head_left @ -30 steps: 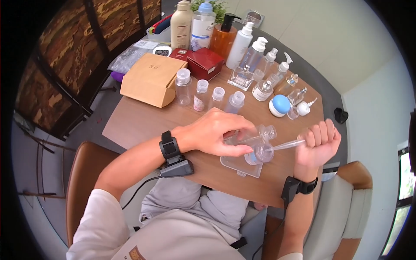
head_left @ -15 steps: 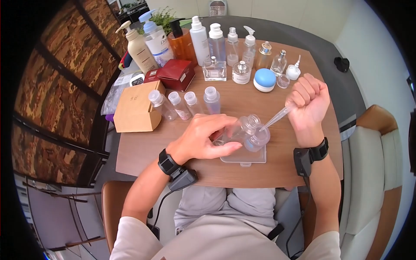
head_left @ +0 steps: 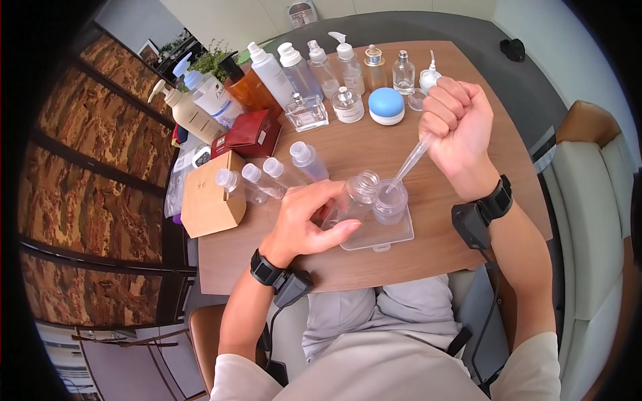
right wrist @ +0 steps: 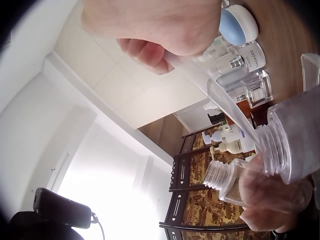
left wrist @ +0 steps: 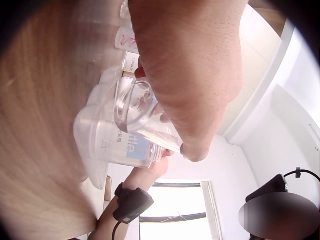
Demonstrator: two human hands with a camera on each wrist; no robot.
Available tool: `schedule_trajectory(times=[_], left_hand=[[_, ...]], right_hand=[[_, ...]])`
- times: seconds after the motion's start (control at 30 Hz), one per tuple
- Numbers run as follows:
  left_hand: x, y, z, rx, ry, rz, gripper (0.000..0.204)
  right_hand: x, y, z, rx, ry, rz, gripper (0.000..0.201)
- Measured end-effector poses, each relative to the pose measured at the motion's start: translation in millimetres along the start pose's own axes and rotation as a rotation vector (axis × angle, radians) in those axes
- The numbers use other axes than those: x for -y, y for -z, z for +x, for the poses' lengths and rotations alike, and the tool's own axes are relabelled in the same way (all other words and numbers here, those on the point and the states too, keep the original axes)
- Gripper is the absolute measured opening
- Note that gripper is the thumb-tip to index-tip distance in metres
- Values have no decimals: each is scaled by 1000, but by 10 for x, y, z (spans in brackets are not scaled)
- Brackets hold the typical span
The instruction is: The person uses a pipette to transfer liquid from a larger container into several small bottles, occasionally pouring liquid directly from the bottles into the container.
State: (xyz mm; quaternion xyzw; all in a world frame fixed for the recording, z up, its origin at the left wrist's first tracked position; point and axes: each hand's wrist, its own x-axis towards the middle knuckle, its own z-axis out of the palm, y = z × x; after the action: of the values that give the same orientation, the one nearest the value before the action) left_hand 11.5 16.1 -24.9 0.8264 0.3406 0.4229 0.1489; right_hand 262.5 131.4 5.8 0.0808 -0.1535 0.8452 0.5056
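My left hand holds a clear plastic bottle tilted, its open threaded neck pointing toward the right. Thumb and fingers lie on either side of it. Right beside that neck, a second open clear bottle with a blue-printed label stands upright over a clear plastic case. High on the right, my right hand grips a clear plastic dropper in a fist. The dropper slants down, its tip in the mouth of the labelled bottle. Its upper end is hidden in the fist.
Several small clear bottles stand left of the hands, near a cardboard box and a dark red box. Pump and perfume bottles line the table's far side, with a blue-lidded jar at their front.
The head view has turned, so the table and its items appear shifted. Both hands keep their grips. The dropper tip remains at the labelled bottle's mouth.
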Motion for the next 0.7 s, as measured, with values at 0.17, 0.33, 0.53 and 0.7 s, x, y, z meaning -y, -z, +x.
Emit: schedule_trajectory(times=[0.17, 0.33, 0.53, 0.7], left_hand=[[-12, -2, 0, 1, 11, 11, 36], [-32, 15, -14, 59, 121, 61, 44], [-31, 23, -17, 85, 129, 49, 42], [-28, 15, -15, 79, 126, 42, 41]], right_hand=[[14, 19, 11, -4, -3, 13, 31], [1, 4, 3, -29, 16, -4, 30], [5, 6, 2, -17, 1, -1, 30], [7, 2, -3, -22, -1, -9, 30]])
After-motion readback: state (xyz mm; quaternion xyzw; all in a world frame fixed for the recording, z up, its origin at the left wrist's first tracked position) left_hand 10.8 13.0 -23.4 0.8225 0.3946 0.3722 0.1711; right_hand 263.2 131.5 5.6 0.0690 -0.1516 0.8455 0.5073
